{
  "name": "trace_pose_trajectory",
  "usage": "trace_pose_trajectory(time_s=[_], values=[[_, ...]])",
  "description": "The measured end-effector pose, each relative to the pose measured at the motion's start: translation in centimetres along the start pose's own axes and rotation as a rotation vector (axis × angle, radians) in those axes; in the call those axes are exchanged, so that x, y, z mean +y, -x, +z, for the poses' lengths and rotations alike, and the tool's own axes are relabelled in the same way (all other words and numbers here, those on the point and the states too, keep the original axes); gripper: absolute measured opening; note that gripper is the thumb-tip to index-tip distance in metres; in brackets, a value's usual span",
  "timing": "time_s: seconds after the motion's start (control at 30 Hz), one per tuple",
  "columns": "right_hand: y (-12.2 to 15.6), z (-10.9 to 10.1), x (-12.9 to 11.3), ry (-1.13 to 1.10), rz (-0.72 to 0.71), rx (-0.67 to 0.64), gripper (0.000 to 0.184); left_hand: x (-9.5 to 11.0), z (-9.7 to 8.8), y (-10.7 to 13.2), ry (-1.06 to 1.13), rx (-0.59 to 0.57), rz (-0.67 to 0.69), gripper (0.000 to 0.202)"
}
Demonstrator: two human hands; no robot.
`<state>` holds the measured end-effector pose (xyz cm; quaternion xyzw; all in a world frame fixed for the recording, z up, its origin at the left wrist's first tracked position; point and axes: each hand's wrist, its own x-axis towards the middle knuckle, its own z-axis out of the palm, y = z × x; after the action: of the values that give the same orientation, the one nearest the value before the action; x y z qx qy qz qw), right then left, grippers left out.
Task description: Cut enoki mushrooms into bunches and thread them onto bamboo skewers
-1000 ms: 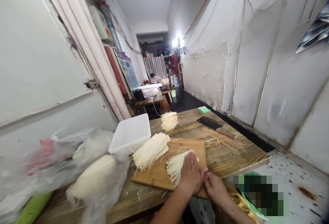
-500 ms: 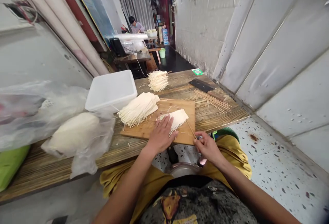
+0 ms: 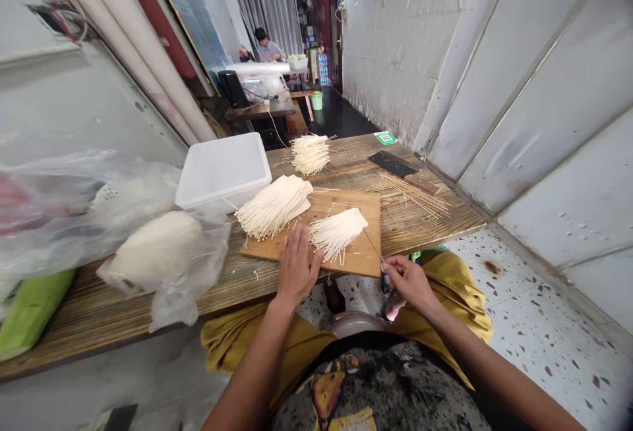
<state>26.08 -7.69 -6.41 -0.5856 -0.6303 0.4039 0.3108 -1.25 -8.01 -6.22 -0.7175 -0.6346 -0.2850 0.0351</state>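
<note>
My right hand pinches the lower end of a thin wooden skewer. The skewer's other end meets the root end of a fanned-out bunch of enoki mushrooms on the wooden cutting board. My left hand lies flat near the board's front edge, fingers stretched out, just left of that bunch's loose stems. A thicker pile of enoki rests on the board's left part. Behind the board sits another enoki bundle on the table.
Several loose skewers and a cleaver lie on the right of the table. At left stand a white plastic tub, a plastic bag of pale food and a green item. A person sits far back.
My left hand has slid off the fanned enoki to the left, baring its stems. My right hand still holds the skewer at the root end. The view has shifted slightly.
</note>
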Motion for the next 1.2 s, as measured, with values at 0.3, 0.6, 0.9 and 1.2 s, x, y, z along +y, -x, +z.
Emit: trace_pose_trajectory(time_s=[0.3, 0.6, 0.9, 1.2], values=[[-2.7, -1.0, -1.5, 0.252, -0.163, 0.174, 0.023, 0.0, 0.6, 0.4, -0.024, 0.066, 0.009, 0.062], [-8.9, -2.7, -4.5, 0.459, -0.349, 0.276, 0.026, -0.2, 0.9, 0.5, -0.051, 0.112, 0.000, 0.062], [-12.5, -7.8, -7.0, 0.503, -0.400, 0.530, 0.024, -0.2, 1.0, 0.6, -0.094, 0.107, 0.007, 0.065], [-22.3, -10.5, -9.3, 0.578, -0.296, 0.616, 0.029, -0.4, 1.3, 0.7, -0.167, 0.068, 0.027, 0.071]])
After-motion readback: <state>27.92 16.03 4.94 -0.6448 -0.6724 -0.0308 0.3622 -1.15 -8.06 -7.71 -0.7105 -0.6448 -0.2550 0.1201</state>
